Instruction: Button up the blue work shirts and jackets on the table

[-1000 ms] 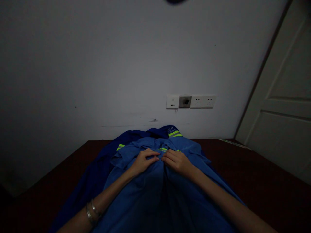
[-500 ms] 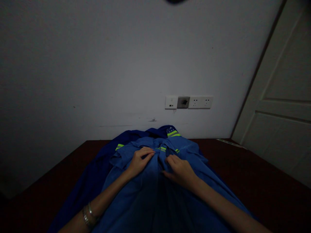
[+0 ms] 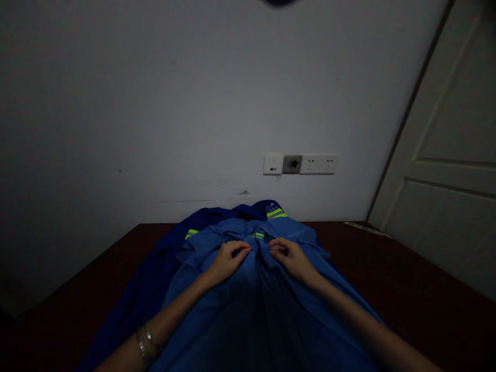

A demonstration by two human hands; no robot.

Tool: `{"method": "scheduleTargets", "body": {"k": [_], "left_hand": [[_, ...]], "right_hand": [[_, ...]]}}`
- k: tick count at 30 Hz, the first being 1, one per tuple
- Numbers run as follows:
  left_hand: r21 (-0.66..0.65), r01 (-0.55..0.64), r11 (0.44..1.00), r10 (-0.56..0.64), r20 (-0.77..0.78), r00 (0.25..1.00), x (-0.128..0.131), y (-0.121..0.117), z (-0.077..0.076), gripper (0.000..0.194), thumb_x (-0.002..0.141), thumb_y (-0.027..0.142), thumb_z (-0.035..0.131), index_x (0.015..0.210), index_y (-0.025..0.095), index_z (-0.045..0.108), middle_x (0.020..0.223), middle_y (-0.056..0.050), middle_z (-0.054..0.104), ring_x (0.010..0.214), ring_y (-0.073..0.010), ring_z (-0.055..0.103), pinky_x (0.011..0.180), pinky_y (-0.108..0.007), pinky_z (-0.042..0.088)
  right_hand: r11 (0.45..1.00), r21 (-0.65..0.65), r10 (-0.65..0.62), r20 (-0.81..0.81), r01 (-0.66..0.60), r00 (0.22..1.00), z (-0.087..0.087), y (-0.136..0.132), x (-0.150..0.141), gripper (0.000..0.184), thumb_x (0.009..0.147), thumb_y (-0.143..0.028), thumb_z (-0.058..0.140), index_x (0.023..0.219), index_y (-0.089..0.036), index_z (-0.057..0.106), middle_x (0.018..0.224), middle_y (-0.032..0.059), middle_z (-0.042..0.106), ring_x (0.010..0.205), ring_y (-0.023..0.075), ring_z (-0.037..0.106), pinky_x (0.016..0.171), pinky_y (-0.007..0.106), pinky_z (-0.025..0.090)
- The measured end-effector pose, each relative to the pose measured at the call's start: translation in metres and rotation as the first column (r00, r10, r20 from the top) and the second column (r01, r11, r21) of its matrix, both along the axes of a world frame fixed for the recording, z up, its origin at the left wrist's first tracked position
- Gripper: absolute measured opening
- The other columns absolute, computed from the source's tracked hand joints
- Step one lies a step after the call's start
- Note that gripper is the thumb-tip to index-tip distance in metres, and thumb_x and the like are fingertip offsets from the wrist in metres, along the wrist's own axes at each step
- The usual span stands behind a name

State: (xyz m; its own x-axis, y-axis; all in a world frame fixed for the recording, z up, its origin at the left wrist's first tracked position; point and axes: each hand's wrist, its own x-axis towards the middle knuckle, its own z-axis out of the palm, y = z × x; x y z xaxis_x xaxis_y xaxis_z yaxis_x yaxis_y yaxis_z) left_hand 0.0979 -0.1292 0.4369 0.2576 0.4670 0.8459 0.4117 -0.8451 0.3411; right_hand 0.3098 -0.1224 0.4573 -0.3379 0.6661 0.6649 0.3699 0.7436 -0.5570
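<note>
A light blue work shirt point(image 3: 232, 289) with yellow-green reflective strips lies spread in front of me, over a darker blue garment point(image 3: 155, 274). My left hand point(image 3: 229, 258), with bracelets on its wrist, pinches the light blue cloth near the middle, just below a reflective strip point(image 3: 257, 235). To the right of it, my right hand point(image 3: 291, 257) has its thumb and fingers drawn together on the other side of the front, also gripping the cloth. Between the two hands the fabric runs in folds. The exact edges in the fingertips are too dark to make out.
The garments lie on a dark red surface point(image 3: 364, 258) that meets a pale wall point(image 3: 194, 113). Wall sockets point(image 3: 318, 164) sit above its far edge. A light panelled door point(image 3: 445, 170) stands at the right, with a thin strip point(image 3: 368, 229) near its foot.
My right hand has moved slightly up and to the right, and its fingers have drawn together. My left hand has shifted a little right and closed into a pinch. The cloth between them has spread.
</note>
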Motion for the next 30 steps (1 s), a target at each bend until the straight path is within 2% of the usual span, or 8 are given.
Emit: {"method": "scheduleTargets", "body": {"k": [2,5,10,16,21,26,30], "left_hand": [[0.02,-0.002,1.0,0.003,-0.026,1.0,0.0,0.001,-0.001,0.021,0.083,0.027,0.049,0.086,0.017,0.067,0.088,-0.003,0.068,0.084,-0.0157,0.06,0.08,-0.026,0.044],[0.054,-0.006,0.999,0.011,-0.096,0.995,0.001,0.001,-0.002,0.02,0.083,0.026,0.049,0.085,0.018,0.067,0.086,-0.003,0.068,0.083,-0.0161,0.059,0.081,-0.028,0.042],[0.113,0.004,0.994,0.018,-0.191,0.981,0.005,0.001,-0.005,0.017,0.081,0.024,0.051,0.085,0.02,0.067,0.086,-0.003,0.069,0.083,-0.0166,0.059,0.088,-0.032,0.039],[0.135,0.008,0.991,0.025,-0.236,0.971,0.009,-0.001,-0.005,0.016,0.077,0.02,0.055,0.086,0.021,0.068,0.089,-0.003,0.069,0.087,-0.0167,0.06,0.093,-0.033,0.036],[0.075,0.045,0.996,-0.033,-0.154,0.988,0.014,-0.006,0.0,0.015,0.074,0.023,0.06,0.085,0.02,0.069,0.086,-0.003,0.069,0.086,-0.0168,0.059,0.087,-0.031,0.039],[-0.025,-0.02,0.999,0.021,0.025,0.999,0.027,-0.004,0.012,0.016,0.074,0.029,0.06,0.08,0.017,0.071,0.077,-0.004,0.068,0.076,-0.0171,0.058,0.072,-0.027,0.041],[-0.148,-0.006,0.989,0.005,-0.004,1.0,0.039,0.001,0.022,0.018,0.07,0.03,0.062,0.07,0.014,0.07,0.067,-0.003,0.064,0.063,-0.0142,0.053,0.058,-0.023,0.037]], "right_hand": [[0.998,-0.057,0.032,-0.081,-0.037,0.996,0.002,0.004,0.002,0.021,0.069,-0.026,0.056,0.087,-0.016,0.053,0.063,-0.0026,0.059,0.059,0.012,0.055,0.058,0.023,0.041],[0.996,-0.063,0.057,-0.131,-0.066,0.99,0.004,0.009,0.007,0.022,0.069,-0.027,0.056,0.087,-0.017,0.049,0.057,-0.0063,0.053,0.051,0.0095,0.049,0.052,0.021,0.037],[0.997,0.016,0.075,-0.045,-0.074,0.996,0.004,0.012,0.012,0.011,0.074,-0.026,0.051,0.079,-0.018,0.048,0.051,-0.0083,0.042,0.047,0.0079,0.041,0.048,0.02,0.031],[0.996,0.06,0.072,-0.037,-0.069,0.997,0.005,0.013,0.01,0.01,0.074,-0.024,0.05,0.078,-0.016,0.054,0.062,-0.0034,0.051,0.057,0.0103,0.049,0.055,0.022,0.037],[0.996,0.046,0.084,-0.039,-0.082,0.996,0.005,0.013,0.009,0.009,0.072,-0.022,0.051,0.078,-0.016,0.054,0.059,-0.0043,0.051,0.056,0.0102,0.048,0.056,0.022,0.037],[0.996,0.049,0.082,-0.029,-0.08,0.996,0.007,0.008,0.008,0.009,0.073,-0.022,0.05,0.078,-0.015,0.053,0.058,-0.0047,0.05,0.056,0.0101,0.048,0.057,0.022,0.037],[0.995,0.067,0.081,-0.021,-0.08,0.996,0.009,0.008,0.007,0.007,0.073,-0.021,0.05,0.077,-0.016,0.053,0.062,-0.0033,0.053,0.059,0.0106,0.051,0.057,0.022,0.038]]}}
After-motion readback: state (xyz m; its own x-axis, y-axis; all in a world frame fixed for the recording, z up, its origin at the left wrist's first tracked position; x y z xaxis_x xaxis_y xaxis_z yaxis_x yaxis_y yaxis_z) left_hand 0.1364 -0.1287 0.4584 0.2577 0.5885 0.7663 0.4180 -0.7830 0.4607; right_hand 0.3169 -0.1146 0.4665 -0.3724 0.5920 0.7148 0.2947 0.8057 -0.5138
